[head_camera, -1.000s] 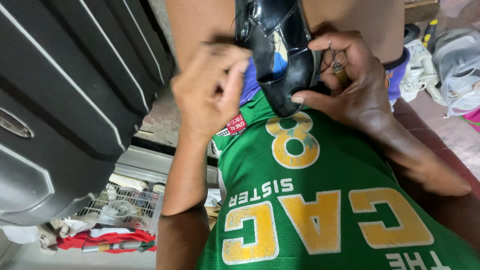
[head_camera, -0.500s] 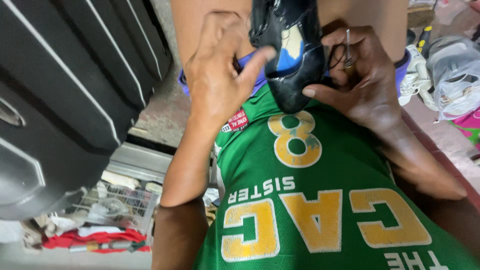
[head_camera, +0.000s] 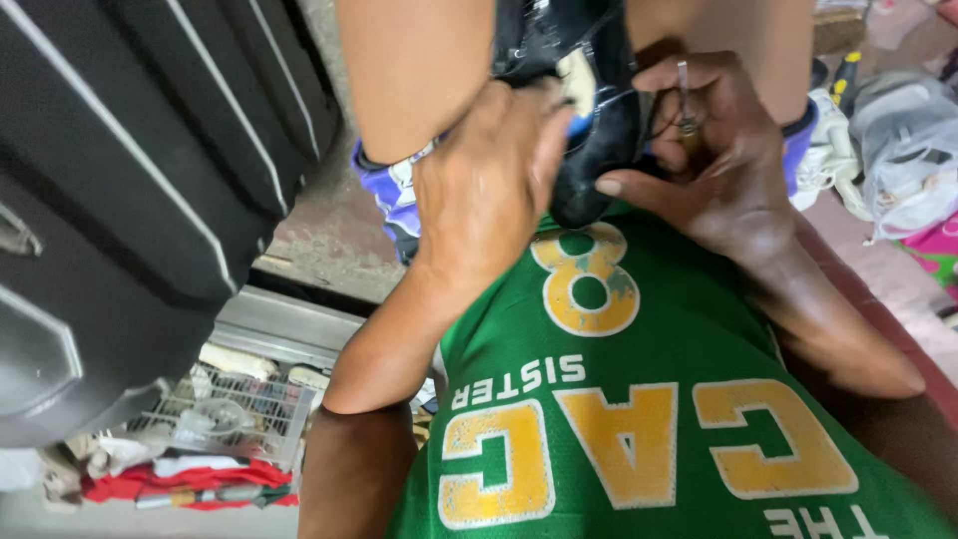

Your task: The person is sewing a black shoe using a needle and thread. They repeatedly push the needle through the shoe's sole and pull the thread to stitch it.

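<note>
Bracing a black shoe between bare knees above the green jersey, the left hand wraps closed around its side, while the right hand pinches a thin metal needle against it. Stitching looks mid-way; how much remains is hidden.

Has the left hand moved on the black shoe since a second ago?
Yes. The left hand slid rightward, toward the right hand, and now covers more of the black shoe.
</note>
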